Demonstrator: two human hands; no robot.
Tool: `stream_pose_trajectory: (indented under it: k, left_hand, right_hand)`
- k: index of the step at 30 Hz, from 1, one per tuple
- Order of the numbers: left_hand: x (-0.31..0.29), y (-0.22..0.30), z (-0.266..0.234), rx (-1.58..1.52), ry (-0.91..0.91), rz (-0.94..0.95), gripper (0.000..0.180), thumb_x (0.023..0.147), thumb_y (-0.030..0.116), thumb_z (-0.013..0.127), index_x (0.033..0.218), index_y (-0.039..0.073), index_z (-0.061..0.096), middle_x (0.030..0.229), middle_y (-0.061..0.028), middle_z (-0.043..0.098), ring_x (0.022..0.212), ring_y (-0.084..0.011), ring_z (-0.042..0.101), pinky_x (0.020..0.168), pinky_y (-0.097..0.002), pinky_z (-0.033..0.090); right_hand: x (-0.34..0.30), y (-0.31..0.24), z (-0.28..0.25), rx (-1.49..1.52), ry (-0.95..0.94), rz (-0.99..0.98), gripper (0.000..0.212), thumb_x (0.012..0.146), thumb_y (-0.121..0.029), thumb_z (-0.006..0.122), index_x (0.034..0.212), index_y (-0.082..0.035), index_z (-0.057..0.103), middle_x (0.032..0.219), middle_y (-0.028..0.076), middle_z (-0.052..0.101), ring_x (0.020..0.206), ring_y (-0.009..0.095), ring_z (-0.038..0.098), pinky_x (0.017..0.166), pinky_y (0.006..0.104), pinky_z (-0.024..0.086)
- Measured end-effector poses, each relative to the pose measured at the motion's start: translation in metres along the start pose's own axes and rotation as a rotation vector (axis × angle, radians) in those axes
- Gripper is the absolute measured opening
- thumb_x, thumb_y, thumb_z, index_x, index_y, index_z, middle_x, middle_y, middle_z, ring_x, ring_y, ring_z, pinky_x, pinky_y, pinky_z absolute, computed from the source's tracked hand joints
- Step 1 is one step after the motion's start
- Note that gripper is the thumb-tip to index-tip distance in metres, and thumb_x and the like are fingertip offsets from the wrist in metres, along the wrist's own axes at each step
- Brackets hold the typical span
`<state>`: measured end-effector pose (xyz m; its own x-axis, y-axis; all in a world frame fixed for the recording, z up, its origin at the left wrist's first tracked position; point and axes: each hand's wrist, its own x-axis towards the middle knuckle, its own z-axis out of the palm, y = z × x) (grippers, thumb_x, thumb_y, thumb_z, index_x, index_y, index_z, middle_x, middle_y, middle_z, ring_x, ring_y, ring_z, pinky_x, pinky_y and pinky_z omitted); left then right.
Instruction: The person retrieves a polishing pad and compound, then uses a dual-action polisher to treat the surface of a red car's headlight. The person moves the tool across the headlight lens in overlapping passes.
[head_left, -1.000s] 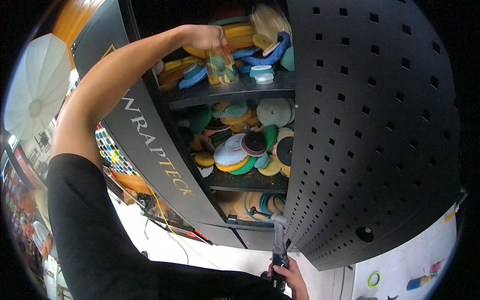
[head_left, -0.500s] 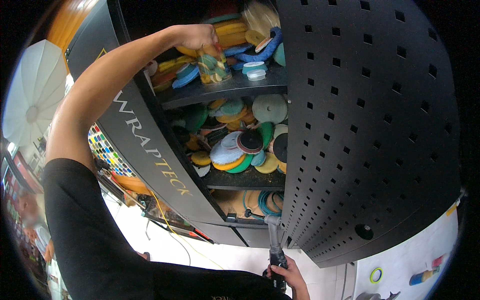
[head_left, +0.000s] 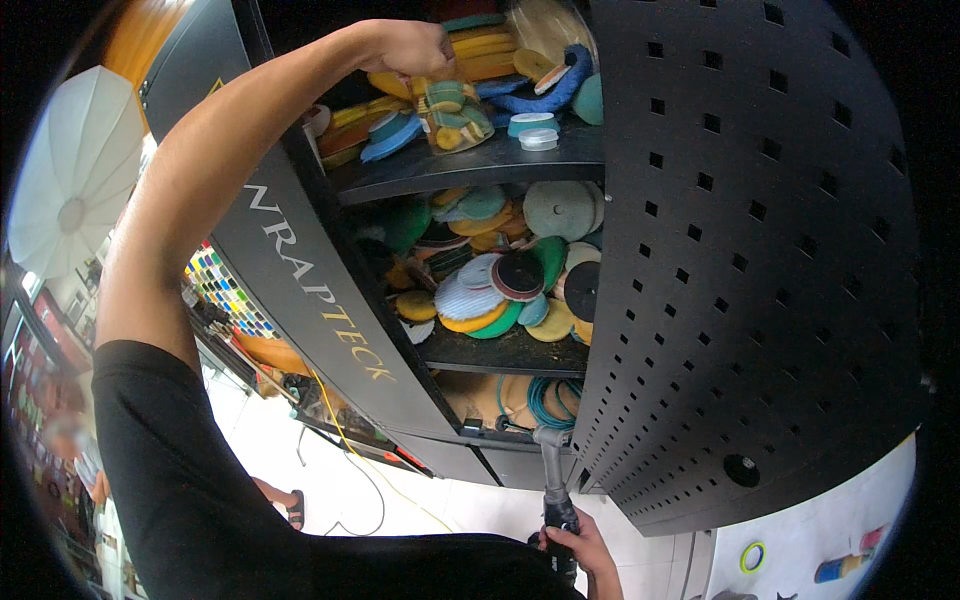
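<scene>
Nearest, the right hand (head_left: 585,545) is wrapped around the black body of a power tool (head_left: 555,480), whose grey angled neck points away toward the cabinet. Near on the right, a yellow-green ring (head_left: 752,557) lies on a white surface (head_left: 810,505), and beyond it stands a black perforated panel (head_left: 720,330).

Near on the left, a black sleeve (head_left: 150,440) leads to the bare forearm, which stretches far into the cabinet. The left hand (head_left: 415,47), well apart from the right, is at the top of a clear container (head_left: 458,120); whether its fingers grip the rim or reach inside I cannot tell. That container leans on the upper shelf (head_left: 420,178) with green and yellow pieces inside, a blue pad (head_left: 393,137) to its left and a small clear tub (head_left: 538,138) to its right. The lower shelf (head_left: 500,358) bears piled round pads (head_left: 467,288), with a coiled blue hose (head_left: 550,402) beneath.

Far left, a sandalled foot (head_left: 296,508) shows on the floor and a white umbrella-shaped thing (head_left: 70,215) stands beyond
</scene>
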<state>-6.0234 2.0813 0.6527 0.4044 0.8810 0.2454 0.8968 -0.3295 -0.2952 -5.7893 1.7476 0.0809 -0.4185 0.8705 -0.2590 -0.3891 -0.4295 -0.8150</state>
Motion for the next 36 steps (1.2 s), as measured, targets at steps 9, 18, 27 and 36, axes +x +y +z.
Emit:
stream_pose_trajectory:
  k: [9,18,27,36]
  left_hand:
    - [0.027,-0.024,-0.016,0.195,-0.234,0.241,0.042,0.091,0.037,0.071,0.119,0.007,0.069,0.110,-0.0132,0.073,0.097,-0.0257,0.070,0.085,-0.0412,0.057]
    - [0.010,-0.015,-0.021,0.280,-0.200,0.210,0.033,0.090,0.035,0.071,0.105,0.006,0.071,0.099,-0.0131,0.073,0.087,-0.0255,0.069,0.078,-0.0410,0.055]
    - [0.006,-0.022,-0.036,0.421,-0.208,0.266,0.028,0.090,0.033,0.072,0.091,0.006,0.073,0.088,-0.0131,0.073,0.077,-0.0253,0.068,0.071,-0.0407,0.053]
    - [0.000,-0.016,-0.034,0.174,-0.172,0.123,0.026,0.088,0.031,0.074,0.083,0.005,0.073,0.078,-0.0103,0.071,0.071,-0.0229,0.064,0.068,-0.0399,0.052]
  right_hand:
    - [0.009,0.010,0.001,-0.057,-0.042,0.053,0.034,0.090,-0.015,0.076,0.115,-0.001,0.058,0.088,0.005,0.068,0.078,0.015,0.068,0.076,0.0296,0.055]
    - [0.006,0.011,0.006,-0.021,-0.046,0.076,0.036,0.090,-0.015,0.076,0.117,-0.001,0.058,0.087,0.004,0.068,0.080,0.015,0.068,0.077,0.0297,0.055]
    - [0.008,0.011,0.012,-0.072,-0.084,0.057,0.033,0.091,-0.016,0.075,0.115,-0.001,0.058,0.085,0.005,0.068,0.078,0.015,0.067,0.076,0.0298,0.054]
    - [0.004,0.012,0.006,-0.083,-0.023,0.071,0.034,0.092,-0.016,0.075,0.116,-0.001,0.057,0.086,0.005,0.067,0.078,0.015,0.067,0.076,0.0294,0.054]
